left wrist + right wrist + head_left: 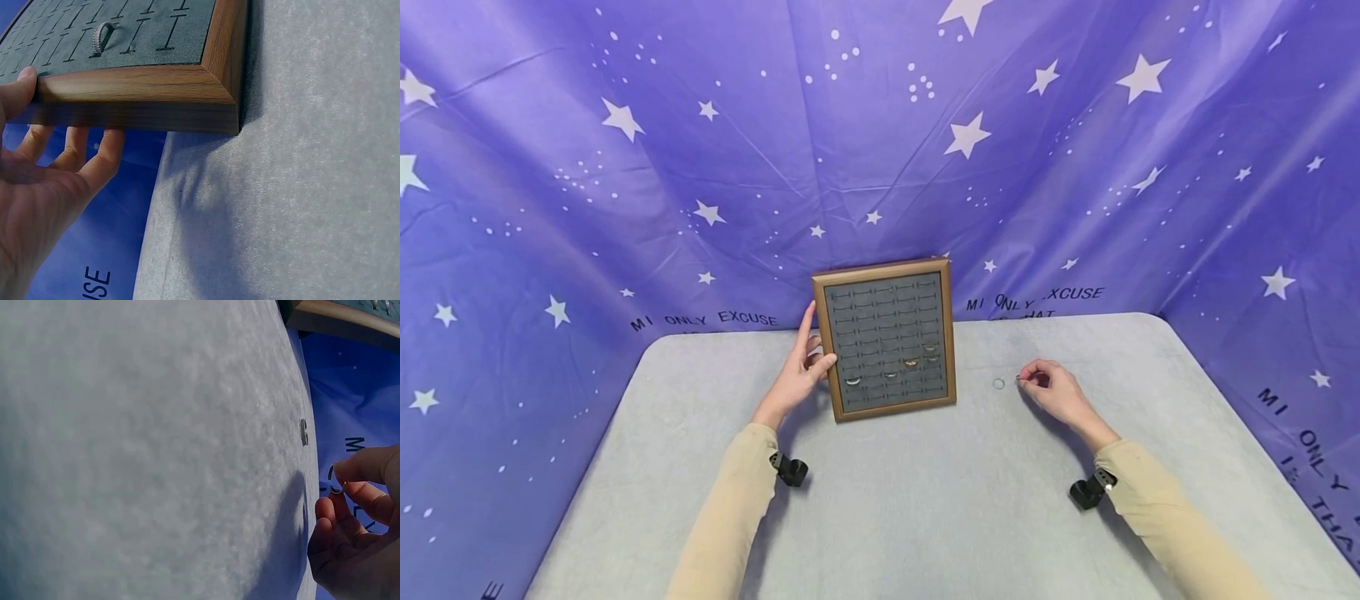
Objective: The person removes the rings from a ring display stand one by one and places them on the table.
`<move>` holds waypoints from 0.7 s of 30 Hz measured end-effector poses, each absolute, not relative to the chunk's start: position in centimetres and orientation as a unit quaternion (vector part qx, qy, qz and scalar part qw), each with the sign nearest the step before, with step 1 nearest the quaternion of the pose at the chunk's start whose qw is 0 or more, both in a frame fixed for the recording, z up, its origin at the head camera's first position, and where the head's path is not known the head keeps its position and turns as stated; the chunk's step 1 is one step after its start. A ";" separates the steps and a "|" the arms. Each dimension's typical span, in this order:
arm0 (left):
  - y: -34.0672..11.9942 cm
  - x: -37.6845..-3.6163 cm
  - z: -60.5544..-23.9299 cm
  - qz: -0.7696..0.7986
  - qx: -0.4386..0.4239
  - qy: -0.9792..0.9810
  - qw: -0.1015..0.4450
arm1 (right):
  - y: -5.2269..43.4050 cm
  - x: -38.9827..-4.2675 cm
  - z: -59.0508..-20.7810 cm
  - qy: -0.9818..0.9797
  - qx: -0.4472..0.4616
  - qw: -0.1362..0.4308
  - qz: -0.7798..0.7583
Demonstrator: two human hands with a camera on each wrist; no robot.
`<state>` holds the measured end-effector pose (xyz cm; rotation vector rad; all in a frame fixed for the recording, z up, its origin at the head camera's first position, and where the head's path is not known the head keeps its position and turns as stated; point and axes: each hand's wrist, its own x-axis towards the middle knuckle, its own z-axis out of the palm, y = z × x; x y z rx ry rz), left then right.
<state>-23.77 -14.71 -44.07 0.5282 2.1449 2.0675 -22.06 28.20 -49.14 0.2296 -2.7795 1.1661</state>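
My left hand (793,379) grips the left edge of a wood-framed ring display (895,411), thumb on the front and fingers behind. The display stands tilted back at the rear of the table, its grey slotted pad facing me. Several rings sit in the lower slots, among them a gold one (912,363) and a silver one (853,382); the left wrist view shows a sparkling silver ring (98,39). To the right of the display, my right hand (1060,396) pinches a small thin ring (338,492) between thumb and fingertips. Just left of that hand, a silver ring (304,432) rests on the table.
A light grey cloth-covered table (917,508) spreads under both hands. A purple curtain (880,150) with white stars and printed words hangs close behind its back edge and along both sides. Small black cameras are strapped at both wrists.
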 end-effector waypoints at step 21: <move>-14.8 -23.7 -44.0 0.681 0.168 0.710 0.062 | 28.8 -22.5 -49.7 -0.924 0.095 0.052 0.366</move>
